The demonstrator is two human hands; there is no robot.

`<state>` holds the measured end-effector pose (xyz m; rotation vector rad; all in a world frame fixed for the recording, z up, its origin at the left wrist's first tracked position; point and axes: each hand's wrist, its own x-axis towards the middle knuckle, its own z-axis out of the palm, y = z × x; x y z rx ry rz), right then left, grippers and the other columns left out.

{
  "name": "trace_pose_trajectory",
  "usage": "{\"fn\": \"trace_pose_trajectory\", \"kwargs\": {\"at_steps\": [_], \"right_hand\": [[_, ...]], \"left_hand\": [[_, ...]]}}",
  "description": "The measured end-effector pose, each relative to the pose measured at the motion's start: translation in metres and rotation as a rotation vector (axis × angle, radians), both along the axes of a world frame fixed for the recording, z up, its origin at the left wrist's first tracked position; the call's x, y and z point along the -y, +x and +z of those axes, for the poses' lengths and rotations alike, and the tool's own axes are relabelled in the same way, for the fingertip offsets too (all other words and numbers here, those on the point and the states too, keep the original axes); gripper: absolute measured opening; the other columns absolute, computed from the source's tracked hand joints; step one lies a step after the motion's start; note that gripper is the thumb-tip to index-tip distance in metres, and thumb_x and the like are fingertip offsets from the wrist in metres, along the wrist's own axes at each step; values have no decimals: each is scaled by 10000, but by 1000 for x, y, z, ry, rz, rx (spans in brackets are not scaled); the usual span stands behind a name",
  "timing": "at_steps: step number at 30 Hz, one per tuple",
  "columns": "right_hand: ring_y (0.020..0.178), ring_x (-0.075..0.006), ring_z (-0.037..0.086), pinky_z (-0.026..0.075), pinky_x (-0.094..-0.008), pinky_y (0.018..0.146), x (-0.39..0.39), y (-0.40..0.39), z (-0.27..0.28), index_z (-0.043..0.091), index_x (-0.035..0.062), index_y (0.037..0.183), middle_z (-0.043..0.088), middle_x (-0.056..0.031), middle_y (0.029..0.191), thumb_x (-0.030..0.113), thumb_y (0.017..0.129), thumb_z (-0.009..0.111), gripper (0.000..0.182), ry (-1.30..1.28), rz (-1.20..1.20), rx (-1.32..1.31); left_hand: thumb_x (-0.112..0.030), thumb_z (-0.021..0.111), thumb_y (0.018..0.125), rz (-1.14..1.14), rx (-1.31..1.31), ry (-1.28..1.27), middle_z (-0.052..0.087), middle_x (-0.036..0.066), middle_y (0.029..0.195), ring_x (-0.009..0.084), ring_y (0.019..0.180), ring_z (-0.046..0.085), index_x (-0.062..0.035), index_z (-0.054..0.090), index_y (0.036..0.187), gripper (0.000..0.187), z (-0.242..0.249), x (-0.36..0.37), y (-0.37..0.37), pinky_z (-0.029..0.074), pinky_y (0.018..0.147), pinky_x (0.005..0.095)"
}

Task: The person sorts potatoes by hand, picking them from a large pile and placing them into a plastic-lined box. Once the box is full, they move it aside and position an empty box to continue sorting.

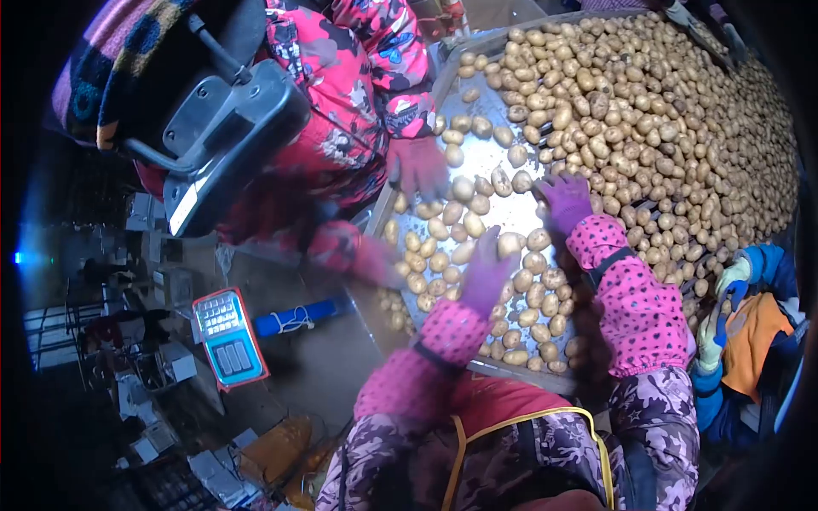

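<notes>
Many pale brown potatoes (535,295) lie loose on a metal sorting table (516,209). My left hand (487,274), in a purple glove, is over the near part of the table among them. Its fingers stretch forward, slightly blurred, with a potato (509,244) right beside them. My right hand (566,201), also in a purple glove, is at the edge of the big potato heap (648,128). Its fingers are spread and reach down beside a potato (521,180). Both my sleeves are pink with dark spots.
Across to the left, a co-worker in a pink camouflage jacket has one gloved hand (417,167) at the table's edge and another blurred below it. Other gloved hands (731,281) are at the right. A scale display (228,336) on a blue post (298,317) stands left.
</notes>
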<state>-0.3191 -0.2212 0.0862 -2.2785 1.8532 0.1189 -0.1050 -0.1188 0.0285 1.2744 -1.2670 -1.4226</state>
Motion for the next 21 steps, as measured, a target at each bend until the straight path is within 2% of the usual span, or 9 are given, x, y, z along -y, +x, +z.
{"fn": "trace_pose_trajectory", "kwargs": {"at_steps": [2, 6, 8, 10, 13, 16, 17, 20, 21], "right_hand": [[1359, -282, 468, 268, -563, 1166, -20, -9, -12, 672, 239, 1158, 654, -72, 1180, 273, 872, 683, 288, -50, 76, -72], [1357, -271, 467, 230, -564, 1187, -46, 2, -16, 708, 230, 963, 687, -78, 1063, 267, 863, 674, 112, -114, 183, -181], [1366, -283, 476, 208, -570, 1205, -52, 10, -2, 706, 219, 918, 695, -98, 1055, 249, 856, 673, 77, -44, 172, -187], [1325, -293, 520, 228, -567, 1193, -55, 8, -23, 699, 216, 938, 696, -101, 1054, 225, 831, 692, 107, -117, 185, -213], [1120, -326, 592, 344, -531, 1084, -88, 7, -11, 695, 179, 962, 642, -114, 935, 178, 812, 708, 150, -170, 155, 20], [1074, -351, 610, 386, -518, 1029, -154, 28, 12, 697, 93, 1083, 676, -135, 1016, 160, 840, 705, 252, -246, -196, 379], [1018, -367, 601, 413, -499, 962, -175, 41, 34, 690, 61, 1108, 664, -148, 1004, 146, 856, 690, 266, -207, -207, 470], [937, -401, 590, 459, -465, 859, -233, 83, 53, 680, 29, 1183, 637, -180, 965, 148, 890, 658, 317, -259, -78, 800], [937, -401, 590, 459, -465, 859, -248, 82, 42, 680, 29, 1183, 637, -180, 965, 148, 890, 658, 317, -265, -85, 793]], "left_hand": [[-76, 546, 1005, -37, -443, 503, 523, 111, 1370, 228, 1194, 580, 28, 356, 1521, 560, 66, -40, 27, 515, 1011, 453], [-165, 493, 1055, -110, -615, 622, 567, 128, 1315, 267, 1172, 596, 9, 443, 1450, 435, 36, -100, 60, 513, 1028, 474], [-272, 485, 1067, 24, -948, 904, 620, 146, 1224, 294, 1122, 621, 5, 543, 1314, 376, 13, -112, 65, 535, 998, 478], [-343, 490, 1062, 111, -757, 1030, 654, 158, 1137, 314, 1064, 642, 5, 592, 1190, 384, 46, -106, 62, 553, 953, 470], [-343, 494, 1057, -147, -519, 822, 667, 168, 1138, 302, 1030, 650, 13, 602, 1174, 390, 59, -107, 68, 556, 931, 452], [-304, 524, 1031, -276, -780, 905, 527, 196, 1474, 270, 1044, 644, -30, 387, 1551, 603, 66, -107, 71, 563, 912, 412], [-300, 517, 1033, -479, -542, 646, 441, 185, 1561, 235, 1024, 632, -103, 247, 1643, 696, 57, -107, 69, 558, 911, 389], [-333, 501, 1036, -528, -561, 703, 460, 180, 1540, 231, 1018, 624, -124, 312, 1619, 647, -8, -119, 67, 550, 916, 391], [-327, 493, 1019, -607, -912, 915, 493, 173, 1503, 248, 1027, 626, -148, 340, 1602, 629, 5, -110, 54, 555, 892, 412]]}}
